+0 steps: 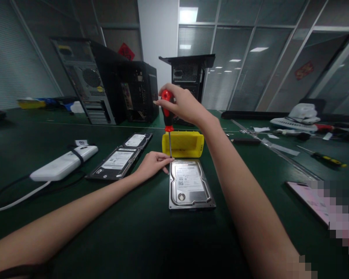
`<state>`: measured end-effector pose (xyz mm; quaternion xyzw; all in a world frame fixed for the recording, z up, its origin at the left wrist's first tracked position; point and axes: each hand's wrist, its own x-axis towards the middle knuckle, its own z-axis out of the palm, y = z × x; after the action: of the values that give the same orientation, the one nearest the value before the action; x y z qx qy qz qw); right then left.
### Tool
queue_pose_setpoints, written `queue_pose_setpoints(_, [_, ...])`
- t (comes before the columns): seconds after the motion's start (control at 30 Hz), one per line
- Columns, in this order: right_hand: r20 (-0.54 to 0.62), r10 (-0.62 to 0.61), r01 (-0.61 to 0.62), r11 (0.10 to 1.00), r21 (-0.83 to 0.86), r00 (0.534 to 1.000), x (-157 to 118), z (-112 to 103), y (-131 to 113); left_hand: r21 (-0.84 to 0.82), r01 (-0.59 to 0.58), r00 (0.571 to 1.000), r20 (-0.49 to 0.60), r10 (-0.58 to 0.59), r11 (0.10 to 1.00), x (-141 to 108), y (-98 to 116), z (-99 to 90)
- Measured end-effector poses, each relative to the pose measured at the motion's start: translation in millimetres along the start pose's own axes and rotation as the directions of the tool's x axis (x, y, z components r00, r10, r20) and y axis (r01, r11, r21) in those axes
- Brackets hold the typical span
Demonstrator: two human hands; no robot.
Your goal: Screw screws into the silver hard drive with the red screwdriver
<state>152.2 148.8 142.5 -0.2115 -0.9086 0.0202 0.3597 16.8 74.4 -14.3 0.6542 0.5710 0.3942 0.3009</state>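
Observation:
A hard drive (pixel 189 180) lies label up on the green table in front of me. My right hand (pixel 177 101) is closed around the red and black handle of a screwdriver (pixel 169 123), held upright with its shaft pointing down. The screwdriver's tip meets the drive's far left corner. There, my left hand (pixel 154 163) has its thumb and finger pinched together beside the tip. Whether a screw sits between those fingertips is too small to tell. Just behind the drive stands a yellow plastic bin (pixel 182 144), its open side facing me.
Two more hard drives (pixel 116 162) lie to the left, near a white power strip (pixel 64 162) with cables. Computer cases (pixel 107 81) stand at the back. To the right are a yellow and black screwdriver (pixel 327 157), a phone-like pink object (pixel 308 197) and clear strips (pixel 282 148).

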Motion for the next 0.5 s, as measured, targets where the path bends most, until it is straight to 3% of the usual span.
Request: queue_pose_setpoints(0.5, [-0.004,-0.019,0.019,1.000,-0.001,1.000,0.4,2.3,-2.7,0.016,-0.023,1.000,-0.013,0.023,1.000,1.3,-2.6,0.4])
